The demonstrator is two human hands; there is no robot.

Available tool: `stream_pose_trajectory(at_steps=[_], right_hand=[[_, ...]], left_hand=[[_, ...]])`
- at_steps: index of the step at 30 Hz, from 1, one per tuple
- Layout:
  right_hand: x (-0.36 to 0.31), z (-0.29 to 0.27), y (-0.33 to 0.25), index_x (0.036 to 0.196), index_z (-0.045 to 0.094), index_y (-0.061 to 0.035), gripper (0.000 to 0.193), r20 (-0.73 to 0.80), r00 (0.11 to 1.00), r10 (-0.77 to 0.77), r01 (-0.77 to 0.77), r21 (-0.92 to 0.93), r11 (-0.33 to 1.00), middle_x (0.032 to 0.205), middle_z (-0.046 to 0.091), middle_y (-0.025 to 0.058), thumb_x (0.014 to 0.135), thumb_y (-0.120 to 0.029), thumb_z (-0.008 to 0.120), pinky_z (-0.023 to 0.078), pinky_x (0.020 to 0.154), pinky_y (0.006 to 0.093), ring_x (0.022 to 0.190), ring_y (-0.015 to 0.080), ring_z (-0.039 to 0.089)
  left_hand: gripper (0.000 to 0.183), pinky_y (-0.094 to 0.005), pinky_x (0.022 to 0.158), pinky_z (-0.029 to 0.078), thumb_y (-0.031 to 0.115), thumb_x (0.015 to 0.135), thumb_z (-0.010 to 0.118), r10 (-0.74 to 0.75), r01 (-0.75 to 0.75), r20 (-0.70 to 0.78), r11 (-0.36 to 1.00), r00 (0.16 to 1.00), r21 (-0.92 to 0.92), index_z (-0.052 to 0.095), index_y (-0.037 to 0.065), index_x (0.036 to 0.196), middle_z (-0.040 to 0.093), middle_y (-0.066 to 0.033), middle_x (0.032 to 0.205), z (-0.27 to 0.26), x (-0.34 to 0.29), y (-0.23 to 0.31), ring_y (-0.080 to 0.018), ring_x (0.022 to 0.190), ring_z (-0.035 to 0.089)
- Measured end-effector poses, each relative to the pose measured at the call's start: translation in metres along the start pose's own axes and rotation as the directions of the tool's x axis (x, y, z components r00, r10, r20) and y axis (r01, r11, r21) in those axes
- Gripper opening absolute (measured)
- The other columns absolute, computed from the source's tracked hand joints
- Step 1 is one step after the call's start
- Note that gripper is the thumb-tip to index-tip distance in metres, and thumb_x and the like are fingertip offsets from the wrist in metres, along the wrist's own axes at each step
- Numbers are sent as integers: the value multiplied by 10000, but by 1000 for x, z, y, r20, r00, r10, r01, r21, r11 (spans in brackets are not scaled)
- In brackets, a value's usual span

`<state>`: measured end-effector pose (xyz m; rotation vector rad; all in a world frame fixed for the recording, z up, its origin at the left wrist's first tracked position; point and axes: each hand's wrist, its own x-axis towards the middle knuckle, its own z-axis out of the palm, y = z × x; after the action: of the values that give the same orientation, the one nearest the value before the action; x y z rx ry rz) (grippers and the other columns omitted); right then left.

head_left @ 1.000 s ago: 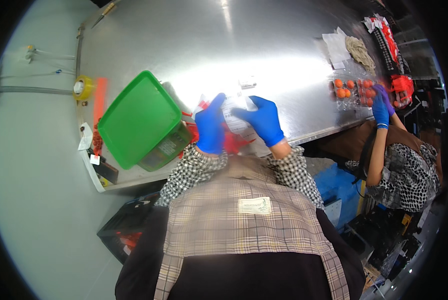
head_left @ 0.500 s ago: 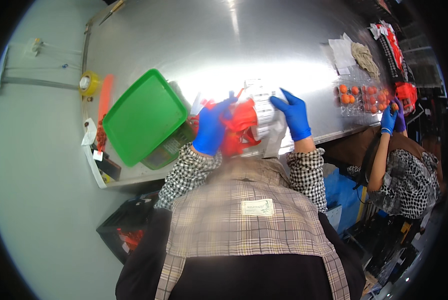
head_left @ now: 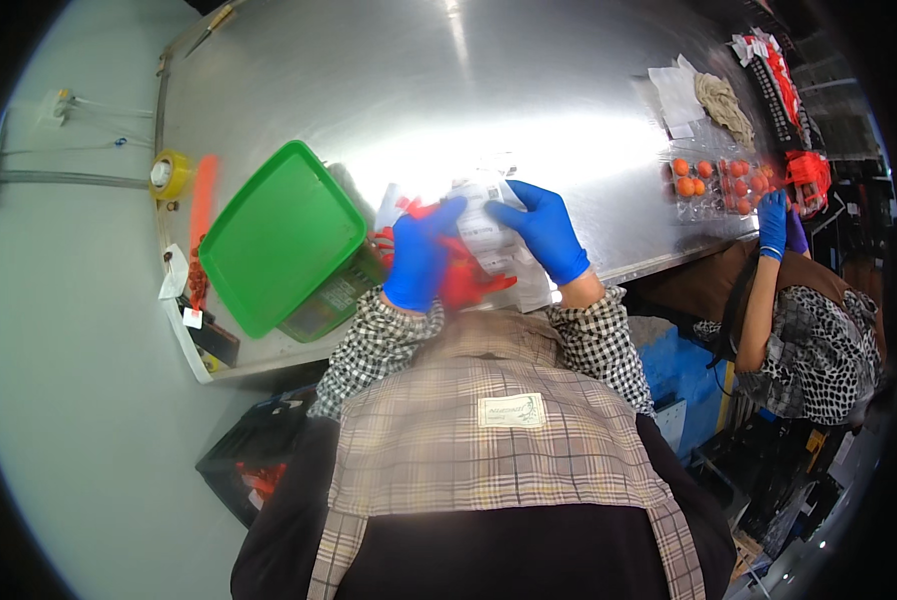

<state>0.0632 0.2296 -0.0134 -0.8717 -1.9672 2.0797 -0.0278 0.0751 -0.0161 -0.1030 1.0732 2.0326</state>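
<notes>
My left grip (head_left: pixel 419 262) is over a crumple of thin red plastic (head_left: pixel 477 280), near the near edge of the metal surface (head_left: pixel 369 90). Red shows on both sides of my palm, but my fingers are blurred and partly hidden, so I cannot tell how firmly they close, or on what.

My right grip (head_left: pixel 549 233) is narrow, its thumb bent over the right side of a white label strip (head_left: pixel 485 228) and its forefinger just beyond; whether they pinch the paper I cannot tell. The strip lies between my two hands, its upper part beyond the red plastic, toward the middle of the surface.

To my left, near the surface's near left corner, a green lid (head_left: pixel 284 240) sits over a clear tub (head_left: pixel 327 308). Along the left edge are a roll of yellow tape (head_left: pixel 170 175) and a long red strip (head_left: pixel 205 195); a knife (head_left: pixel 209 32) lies toward the far left corner.

By the right end, packs of tomatoes (head_left: pixel 690 186) lie near the near edge, with white paper (head_left: pixel 677 97) and a beige cloth (head_left: pixel 725 108) farther back. A co-worker's blue-gloved hand (head_left: pixel 772 225) is just beside the packs.
</notes>
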Motion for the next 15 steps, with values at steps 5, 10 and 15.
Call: stream_pose_trajectory(at_steps=[5,10,15], right_hand=[[1,-3,-18,1215,654,-24,510,49,955,-293,295,-250,922,1179,670,129,794,-260,821,524,898,308,1106,201,626],[5,-16,-19,1063,699,1,203,37,997,-63,62,35,997,950,689,23,881,-87,705,507,827,265,876,98,619],[-1,-16,-16,1017,723,9,228,153,988,35,-68,211,975,931,701,62,877,-171,717,525,771,268,833,137,644]], left_hand=[[159,-257,662,496,135,923,670,20,-12,-15,918,1000,397,672,-5,999,653,-34,829,-12,5,-4,-121,720,607],[219,-255,664,507,80,927,625,35,-33,0,964,999,264,660,-15,1121,664,-62,916,-9,6,-13,-135,772,622],[341,-258,684,470,-105,852,561,132,-165,176,968,975,188,657,-4,1163,658,-34,868,-25,9,-21,-120,757,593]])
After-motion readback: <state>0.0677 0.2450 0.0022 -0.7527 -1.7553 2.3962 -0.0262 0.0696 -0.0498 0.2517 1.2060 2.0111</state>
